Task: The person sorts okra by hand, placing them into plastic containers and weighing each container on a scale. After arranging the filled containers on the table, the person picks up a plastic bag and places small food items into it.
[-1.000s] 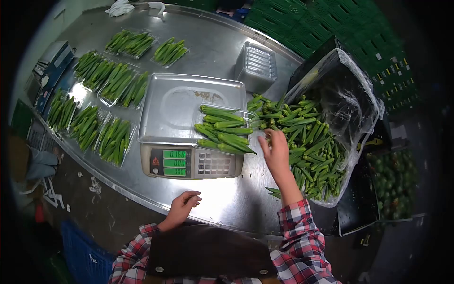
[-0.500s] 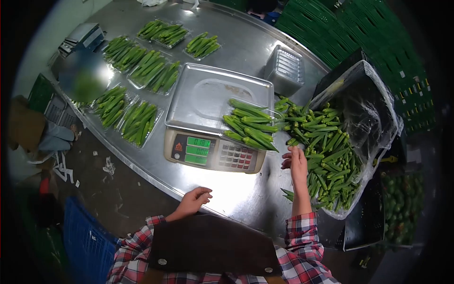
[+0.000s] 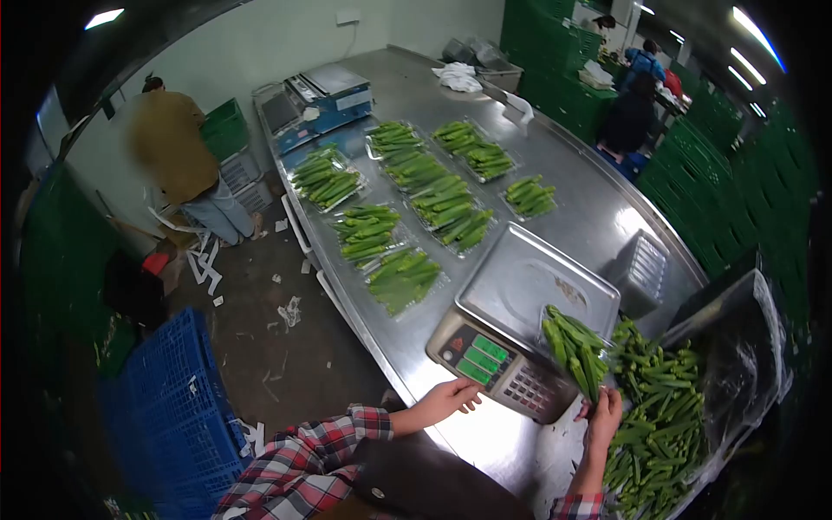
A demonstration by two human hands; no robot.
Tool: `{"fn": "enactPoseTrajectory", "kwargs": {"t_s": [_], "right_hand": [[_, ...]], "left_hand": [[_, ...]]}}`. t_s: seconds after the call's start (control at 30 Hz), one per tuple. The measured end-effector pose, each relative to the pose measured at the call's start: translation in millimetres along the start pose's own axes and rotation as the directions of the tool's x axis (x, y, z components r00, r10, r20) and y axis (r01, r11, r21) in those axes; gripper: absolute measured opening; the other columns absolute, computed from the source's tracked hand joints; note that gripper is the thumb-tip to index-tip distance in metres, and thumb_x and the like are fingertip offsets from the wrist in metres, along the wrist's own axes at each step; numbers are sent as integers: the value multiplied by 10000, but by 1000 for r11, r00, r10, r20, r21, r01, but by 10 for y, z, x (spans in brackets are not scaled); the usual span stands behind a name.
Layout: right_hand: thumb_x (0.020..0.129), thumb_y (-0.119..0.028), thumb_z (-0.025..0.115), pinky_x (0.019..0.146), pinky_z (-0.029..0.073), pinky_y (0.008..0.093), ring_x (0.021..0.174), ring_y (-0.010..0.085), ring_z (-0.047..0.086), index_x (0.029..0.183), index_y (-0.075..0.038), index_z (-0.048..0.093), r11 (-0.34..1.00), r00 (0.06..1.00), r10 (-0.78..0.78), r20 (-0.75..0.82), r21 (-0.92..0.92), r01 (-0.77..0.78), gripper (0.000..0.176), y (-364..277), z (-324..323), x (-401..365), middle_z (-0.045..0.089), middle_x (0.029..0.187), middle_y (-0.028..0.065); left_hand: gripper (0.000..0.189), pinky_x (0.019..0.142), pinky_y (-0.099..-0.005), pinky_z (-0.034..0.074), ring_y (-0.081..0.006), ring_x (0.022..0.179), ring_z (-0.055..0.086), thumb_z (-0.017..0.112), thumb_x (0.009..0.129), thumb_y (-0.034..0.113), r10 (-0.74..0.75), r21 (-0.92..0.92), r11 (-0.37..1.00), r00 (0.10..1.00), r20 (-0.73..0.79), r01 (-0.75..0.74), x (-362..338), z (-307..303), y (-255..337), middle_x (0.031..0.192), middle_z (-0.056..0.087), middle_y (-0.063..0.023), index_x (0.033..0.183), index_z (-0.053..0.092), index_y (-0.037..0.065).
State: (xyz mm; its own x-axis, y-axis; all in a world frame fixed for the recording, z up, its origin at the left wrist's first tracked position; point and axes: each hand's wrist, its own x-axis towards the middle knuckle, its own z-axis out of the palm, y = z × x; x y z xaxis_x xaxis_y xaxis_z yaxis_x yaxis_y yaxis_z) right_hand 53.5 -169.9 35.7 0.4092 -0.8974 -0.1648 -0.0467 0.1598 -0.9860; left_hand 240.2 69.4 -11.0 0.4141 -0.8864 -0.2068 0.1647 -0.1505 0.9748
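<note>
Left hand [image 3: 446, 401]: at the near-left corner of the weighing scale [image 3: 485, 360], fingertips touching its front edge just below the green display; grip slack, fingers loosely curled, nothing held. Right hand [image 3: 604, 416]: raised at the near end of the tray of okra [image 3: 572, 347], fingertips against the pod tips; cannot tell whether the grip is closed on a pod or only touching. The tray of okra sits on the right-hand part of the scale pan [image 3: 520, 282], hanging over its right edge, pods lying lengthwise and pointing toward the person. Just right of the tray: loose okra pile [image 3: 663, 407], heaped in a plastic-lined bin [image 3: 737, 347] at the right end of the steel tabletop [image 3: 598, 217]. Beyond the scale, near the bin: stack of empty clear trays [image 3: 640, 270]. Further along the tabletop, well apart from the scale: filled okra trays [image 3: 403, 279] laid out in rows. On the floor to the left: blue crate [image 3: 169, 407]. At the far left end of the tabletop stands another person [image 3: 178, 156], facing away
</note>
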Motion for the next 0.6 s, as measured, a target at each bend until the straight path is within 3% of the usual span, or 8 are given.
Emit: {"fn": "enactPoseTrajectory", "kwargs": {"t_s": [0.1, 0.13, 0.27, 0.37, 0.4, 0.5, 0.53, 0.6], "right_hand": [[898, -133, 446, 365, 415, 259, 414, 129, 447, 948, 8, 472, 996, 993, -85, 88, -23, 87, 152, -283, 304, -138, 503, 732, 78], [898, -129, 447, 366, 415, 257, 416, 127, 449, 947, 7, 472, 996, 991, -72, 112, -44, 78, 147, -339, 442, -152, 506, 735, 76], [900, -106, 443, 387, 427, 247, 430, 119, 470, 969, 5, 472, 983, 981, -33, 193, -170, 66, 134, -466, 1128, -181, 522, 749, 74], [914, -119, 428, 400, 437, 247, 444, 120, 482, 981, 11, 475, 972, 970, -17, 242, -224, 73, 153, -497, 1836, -148, 530, 743, 79], [916, -124, 429, 399, 436, 247, 445, 120, 485, 977, 14, 475, 970, 968, -27, 249, -226, 85, 158, -448, 2069, -105, 530, 739, 79], [919, -141, 437, 395, 431, 248, 447, 122, 493, 972, 27, 472, 952, 963, 18, 269, -298, 65, 180, -447, 2822, 41, 530, 731, 82], [916, -155, 452, 392, 426, 247, 450, 124, 501, 967, 36, 471, 938, 960, 38, 279, -341, 62, 198, -431, 3035, 131, 533, 731, 88], [911, -192, 470, 409, 444, 240, 487, 128, 525, 1043, 36, 465, 957, 958, 22, 286, -283, 62, 264, -505, 3428, 242, 549, 791, 91]], "left_hand": [[515, 776, -308, 496, -166, 876, 562, 384, 922, 415, -66, -350, 934, 997, 26, 71, 168, -329, 352, 1000, 553, -111, 1209, 417, -11], [625, 808, -338, 494, -191, 939, 546, 374, 896, 496, -132, -513, 841, 984, 118, 174, 283, -487, 379, 1091, 505, -140, 1270, 330, -3], [623, 791, -331, 490, -183, 991, 518, 404, 893, 483, -33, -728, 661, 977, 210, 179, 412, -1049, 708, 1160, 454, -136, 1287, 290, 13], [550, 736, -289, 494, -167, 974, 518, 438, 900, 427, -144, -713, 693, 990, 8, 107, 357, -1456, 969, 1129, 462, -113, 1257, 332, 21], [469, 711, -265, 494, -153, 969, 514, 456, 907, 373, -148, -650, 756, 988, -44, 84, 383, -1657, 882, 1094, 471, -91, 1212, 373, 26], [423, 692, -257, 501, -146, 960, 514, 447, 915, 353, -121, -673, 738, 975, -189, -39, 457, -2207, 837, 1064, 483, -81, 1184, 394, 31], [434, 705, -283, 514, -154, 989, 501, 458, 908, 359, -118, -663, 748, 977, -178, -30, 519, -2422, 779, 1075, 483, -87, 1186, 392, 33], [472, 704, -383, 533, -212, 1019, 492, 458, 902, 377, -257, -676, 737, 929, -265, 11, 582, -2742, 1064, 1148, 443, -116, 1207, 362, 31]]}}
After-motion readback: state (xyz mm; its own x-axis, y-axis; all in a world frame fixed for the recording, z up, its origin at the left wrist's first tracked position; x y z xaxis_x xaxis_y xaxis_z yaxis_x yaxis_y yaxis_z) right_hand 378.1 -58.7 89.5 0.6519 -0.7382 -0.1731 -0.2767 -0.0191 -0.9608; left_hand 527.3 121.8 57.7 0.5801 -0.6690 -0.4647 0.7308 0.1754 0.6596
